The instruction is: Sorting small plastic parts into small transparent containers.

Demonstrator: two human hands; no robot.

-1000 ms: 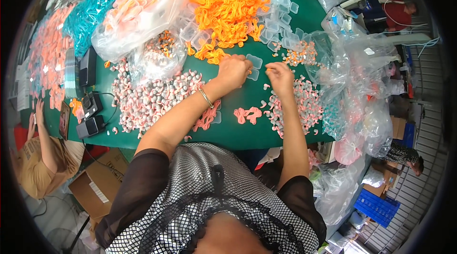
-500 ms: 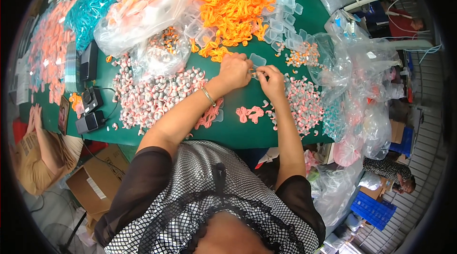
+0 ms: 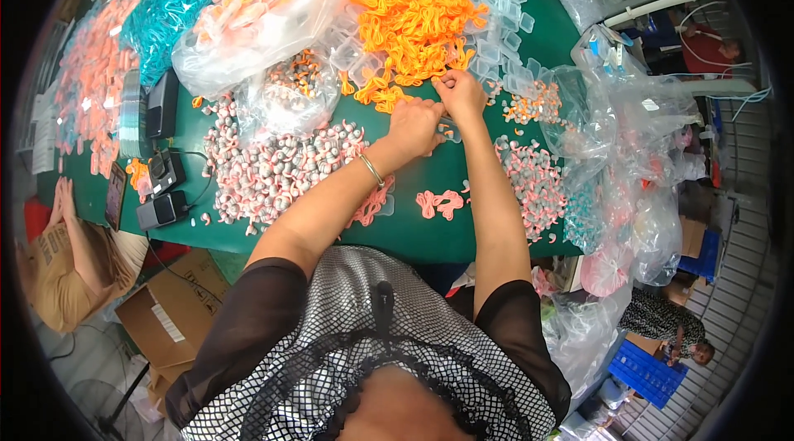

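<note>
My left hand [image 3: 416,128] is closed in front of the orange heap, its fingers around a small clear plastic box [image 3: 449,130] that shows partly beside them. My right hand [image 3: 461,97] reaches past it to the near edge of a heap of orange looped cords [image 3: 413,15]. Its thumb and fingertips are pinched together there; what lies between them is too small to tell. Nearer me lie two pink looped cords [image 3: 439,204]. Left of my hands spreads a pile of small grey-and-pink curled pieces [image 3: 277,164], and a similar pile [image 3: 533,184] is on the right.
Clear plastic boxes [image 3: 504,23] are heaped behind on the green table [image 3: 397,242]. A large clear bag [image 3: 248,19] holds pale orange pieces. Black devices [image 3: 161,209] with a cable stand at left. Plastic bags [image 3: 653,160] crowd the right edge. Another person's hands [image 3: 64,201] are at far left.
My right hand has left the clear box and moved up to the orange cords. My left hand has stayed with the box, which sits lower and more covered. The view has shifted slightly.
</note>
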